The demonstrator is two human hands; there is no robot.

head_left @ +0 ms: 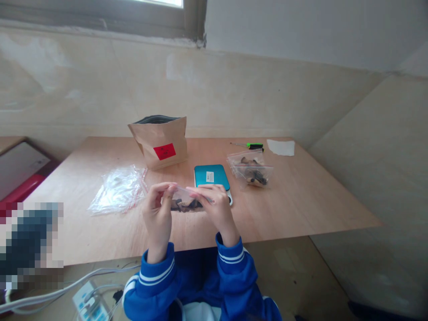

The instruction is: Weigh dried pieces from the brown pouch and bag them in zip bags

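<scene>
Between my two hands hangs a clear zip bag with dark brown dried pieces, perhaps mushrooms, in its lower part. My left hand pinches the top left corner between thumb and fingers. On the other side, my right hand pinches the top edge near its right end. Just behind the bag lies a small scale with a teal top, partly hidden by my right hand. Right of the scale are filled zip bags holding similar brown pieces, overlapping one another.
A brown paper pouch with a red label stands open at the back. Flat clear bags lie in a pile at left. A screwdriver and a torn white paper are at the back right. White cables and a power strip lie below the table.
</scene>
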